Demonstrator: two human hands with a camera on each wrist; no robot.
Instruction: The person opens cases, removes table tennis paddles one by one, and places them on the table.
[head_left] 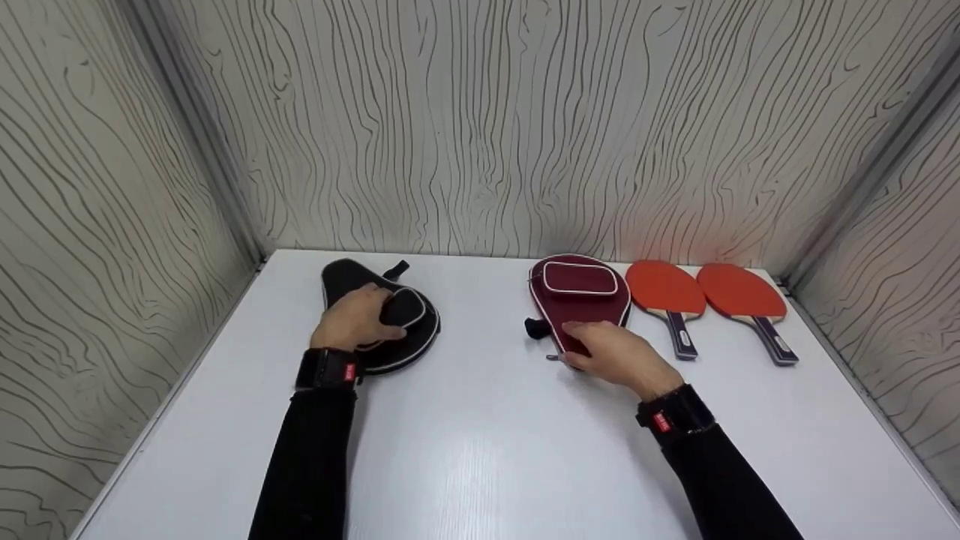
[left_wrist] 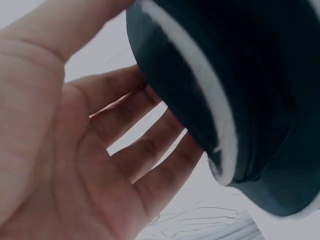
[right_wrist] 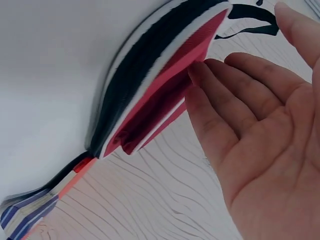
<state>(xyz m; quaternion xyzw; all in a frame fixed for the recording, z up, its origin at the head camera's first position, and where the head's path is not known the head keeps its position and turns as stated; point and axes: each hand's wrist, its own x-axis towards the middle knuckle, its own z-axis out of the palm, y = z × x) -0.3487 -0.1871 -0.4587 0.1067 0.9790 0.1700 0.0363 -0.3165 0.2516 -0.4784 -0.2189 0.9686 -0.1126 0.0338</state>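
On the left of the table lies a black table tennis bat case (head_left: 409, 349) with white piping and a raised pouch. My left hand (head_left: 358, 319) grips it at the pouch, thumb on one side and fingers on the other; the fingertips are hidden in the left wrist view, behind the dark fabric (left_wrist: 270, 100). A dark red bat case (head_left: 577, 307) lies right of the middle, its rounded end toward the back wall. Against its narrow end rests my right hand (head_left: 619, 356). Nearly straight fingers (right_wrist: 215, 120) touch the red fabric (right_wrist: 175, 75) in the right wrist view, the thumb apart.
Two red bats lie beside the red case: a nearer one (head_left: 664, 289) close against it and another (head_left: 742, 291) farther right, handles toward me. A black strap (head_left: 537, 328) sticks out from the red case. Wood-patterned panels (head_left: 465, 127) enclose the white table (head_left: 465, 420) at back and sides.
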